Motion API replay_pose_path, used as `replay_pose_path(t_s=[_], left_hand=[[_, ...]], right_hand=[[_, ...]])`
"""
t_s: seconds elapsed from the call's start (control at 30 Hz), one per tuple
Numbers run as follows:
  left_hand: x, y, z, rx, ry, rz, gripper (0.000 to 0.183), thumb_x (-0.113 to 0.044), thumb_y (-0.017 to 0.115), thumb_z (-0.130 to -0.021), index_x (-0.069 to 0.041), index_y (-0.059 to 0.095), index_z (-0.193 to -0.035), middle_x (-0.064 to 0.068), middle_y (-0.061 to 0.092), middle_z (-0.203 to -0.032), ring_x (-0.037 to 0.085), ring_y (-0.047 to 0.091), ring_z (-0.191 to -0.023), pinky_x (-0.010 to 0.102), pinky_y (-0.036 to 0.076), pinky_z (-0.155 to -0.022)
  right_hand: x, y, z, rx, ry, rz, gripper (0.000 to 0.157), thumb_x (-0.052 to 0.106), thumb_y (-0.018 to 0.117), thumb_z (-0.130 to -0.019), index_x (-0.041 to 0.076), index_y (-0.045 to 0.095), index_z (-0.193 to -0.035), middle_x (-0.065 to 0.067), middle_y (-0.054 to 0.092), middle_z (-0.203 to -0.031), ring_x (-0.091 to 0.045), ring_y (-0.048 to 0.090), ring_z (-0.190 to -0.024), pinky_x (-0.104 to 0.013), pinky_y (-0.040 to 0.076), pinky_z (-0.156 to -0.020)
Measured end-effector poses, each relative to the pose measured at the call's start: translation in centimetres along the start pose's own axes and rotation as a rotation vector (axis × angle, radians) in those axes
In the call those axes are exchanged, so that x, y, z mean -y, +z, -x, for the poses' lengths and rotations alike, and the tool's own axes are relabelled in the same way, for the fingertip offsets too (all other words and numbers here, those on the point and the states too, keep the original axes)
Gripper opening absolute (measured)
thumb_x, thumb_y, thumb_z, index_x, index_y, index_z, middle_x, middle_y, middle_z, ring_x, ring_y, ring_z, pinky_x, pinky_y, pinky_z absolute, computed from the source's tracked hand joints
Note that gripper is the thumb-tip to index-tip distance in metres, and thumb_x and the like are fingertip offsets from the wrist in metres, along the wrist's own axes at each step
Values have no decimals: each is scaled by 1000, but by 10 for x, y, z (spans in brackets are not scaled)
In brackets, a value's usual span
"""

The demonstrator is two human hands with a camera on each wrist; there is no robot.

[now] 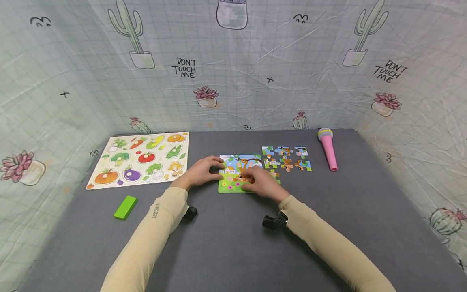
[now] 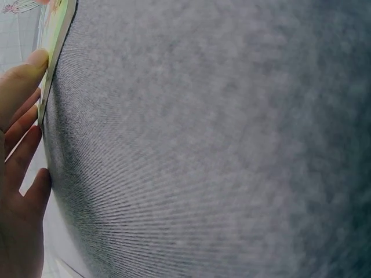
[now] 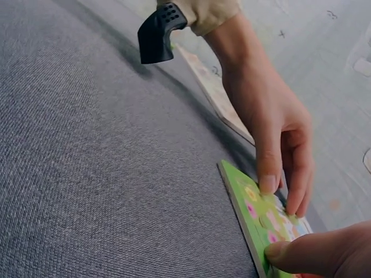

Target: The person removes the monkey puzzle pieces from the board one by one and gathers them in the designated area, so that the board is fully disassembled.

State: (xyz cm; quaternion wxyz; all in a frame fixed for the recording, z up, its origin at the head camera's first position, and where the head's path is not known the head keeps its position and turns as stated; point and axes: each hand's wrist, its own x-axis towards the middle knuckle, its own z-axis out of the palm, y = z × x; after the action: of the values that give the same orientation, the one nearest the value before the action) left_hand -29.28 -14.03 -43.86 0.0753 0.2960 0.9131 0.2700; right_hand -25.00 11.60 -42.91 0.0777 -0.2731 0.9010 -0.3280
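A jigsaw board point(image 1: 230, 187) with a monkey picture lies flat on the grey table. My left hand point(image 1: 202, 172) touches its left edge, thumb and fingers spread and the thumb point(image 2: 28, 72) right at the rim. Over the lower right of the board is my right hand point(image 1: 263, 183), its fingers bent down to the picture. In the right wrist view, the right thumb point(image 3: 310, 253) rests on the flower-printed part, and the left hand point(image 3: 269, 127) reaches in opposite. I cannot tell whether the right fingertips pinch a piece. Several loose jigsaw pieces point(image 1: 287, 163) lie right of the board.
A vegetable picture board point(image 1: 125, 184) stretches across the back left. In front of it sits a green block point(image 1: 125, 207). A pink toy microphone point(image 1: 329, 152) lies at the back right. Printed cloth point(image 1: 240, 56) walls the table at back and sides.
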Motion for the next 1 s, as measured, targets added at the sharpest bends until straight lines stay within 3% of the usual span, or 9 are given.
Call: replay_pose_path(t_s=[0.3,1.0], left_hand=[[1,2,-1,-1,-5,5,40,-28,74,-89,-6,67,-122,10,52,-139,28,45,-133,43,35,-112],[0,-1,0,7,-14,2,41,-29,74,-89,-6,67,-122,9,52,-139,29,44,-133,44,35,-112]], right_hand=[[5,1,1,17,19,-9,26,12,73,-88,2,69,-111,-13,59,-101,-20,49,-84,-34,44,-73],[8,3,0,-8,31,18,28,11,74,-86,6,66,-112,-9,53,-99,-19,44,-87,-33,41,-73]])
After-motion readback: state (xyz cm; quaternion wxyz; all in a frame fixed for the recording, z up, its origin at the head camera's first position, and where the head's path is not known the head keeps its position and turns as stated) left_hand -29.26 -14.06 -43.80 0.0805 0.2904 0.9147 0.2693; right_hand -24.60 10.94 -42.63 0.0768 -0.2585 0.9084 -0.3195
